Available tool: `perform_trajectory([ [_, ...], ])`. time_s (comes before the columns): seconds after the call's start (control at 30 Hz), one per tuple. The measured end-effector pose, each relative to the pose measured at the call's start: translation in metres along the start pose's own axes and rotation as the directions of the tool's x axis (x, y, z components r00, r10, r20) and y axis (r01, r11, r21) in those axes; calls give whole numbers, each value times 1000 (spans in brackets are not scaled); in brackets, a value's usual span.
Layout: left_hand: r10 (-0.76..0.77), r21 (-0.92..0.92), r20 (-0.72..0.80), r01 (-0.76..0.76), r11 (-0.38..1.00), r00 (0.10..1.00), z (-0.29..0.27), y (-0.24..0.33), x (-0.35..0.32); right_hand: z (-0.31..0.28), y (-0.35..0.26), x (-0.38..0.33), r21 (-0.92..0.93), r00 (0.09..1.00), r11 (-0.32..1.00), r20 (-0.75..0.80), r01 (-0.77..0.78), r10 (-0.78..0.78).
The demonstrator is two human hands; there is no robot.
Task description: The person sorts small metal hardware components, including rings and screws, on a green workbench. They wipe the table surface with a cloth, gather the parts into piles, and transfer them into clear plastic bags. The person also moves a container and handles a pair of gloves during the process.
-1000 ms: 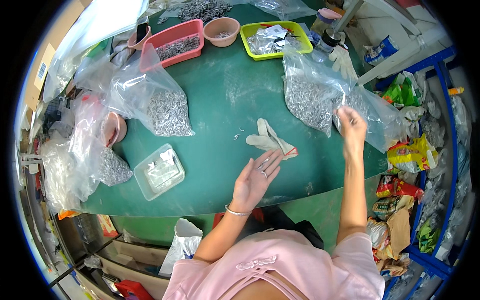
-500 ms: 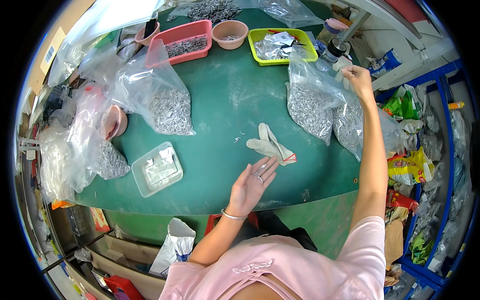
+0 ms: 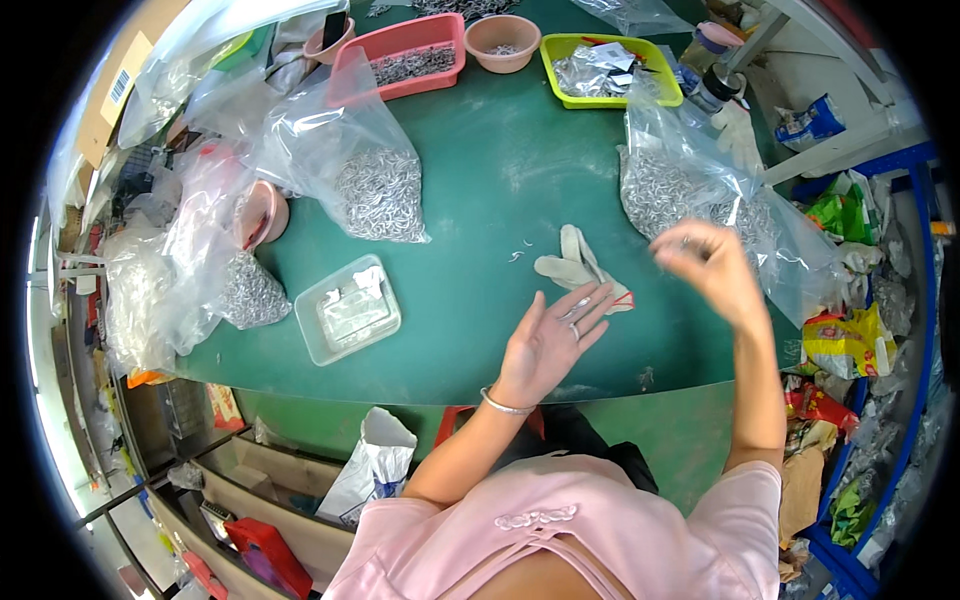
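My left hand [image 3: 548, 352] is held palm up above the near part of the green table [image 3: 480, 170], its fingers stretched out. A small silvery piece seems to lie across the fingers, near a ring. Just beyond the fingertips lies a whitish work glove [image 3: 578, 262] with a red-edged cuff. My right hand [image 3: 712, 268] is over the table at the right, in front of clear bags of small metal hooks [image 3: 668, 195]. Its fingers curl toward the thumb and are blurred, so whether they hold anything is unclear. Another whitish glove [image 3: 738, 137] rests behind those bags.
A clear plastic tub [image 3: 347, 345] and a bag of metal hooks [image 3: 382, 198] are on the left. Along the back are a pink tray [image 3: 452, 68], a peach bowl [image 3: 500, 48] and a yellow-green tray [image 3: 590, 101]. Blue shelving [image 3: 918, 300] borders the right.
My right hand has let go of the whitish glove at the far right and come back toward me. My left hand stays palm up. The whole view has shifted slightly.
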State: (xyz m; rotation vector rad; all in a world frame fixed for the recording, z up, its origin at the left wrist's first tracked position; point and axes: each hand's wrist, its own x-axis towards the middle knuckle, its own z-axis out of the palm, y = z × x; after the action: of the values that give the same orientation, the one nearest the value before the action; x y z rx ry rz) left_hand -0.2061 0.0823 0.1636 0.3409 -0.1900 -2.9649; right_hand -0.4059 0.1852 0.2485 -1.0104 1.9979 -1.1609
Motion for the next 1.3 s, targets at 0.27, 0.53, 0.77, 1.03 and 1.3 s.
perform_trajectory([
  [0.27,-16,27,90,14,1000,996,16,-1,2,76,7,-24,-291,939,894,69,341,-336],
  [0.53,52,36,-164,-47,998,985,-8,-8,7,69,9,-23,42,964,964,-31,264,-263],
  [0.77,91,69,-261,-76,995,961,-53,-13,0,-73,76,77,-498,733,846,-645,-191,-214],
  [1.03,304,334,-503,-142,932,809,-98,-7,-16,-7,52,72,-675,693,738,-525,14,-493],
  [1.3,763,978,-200,176,114,614,-177,31,32,158,128,81,-398,988,915,-100,70,-119],
])
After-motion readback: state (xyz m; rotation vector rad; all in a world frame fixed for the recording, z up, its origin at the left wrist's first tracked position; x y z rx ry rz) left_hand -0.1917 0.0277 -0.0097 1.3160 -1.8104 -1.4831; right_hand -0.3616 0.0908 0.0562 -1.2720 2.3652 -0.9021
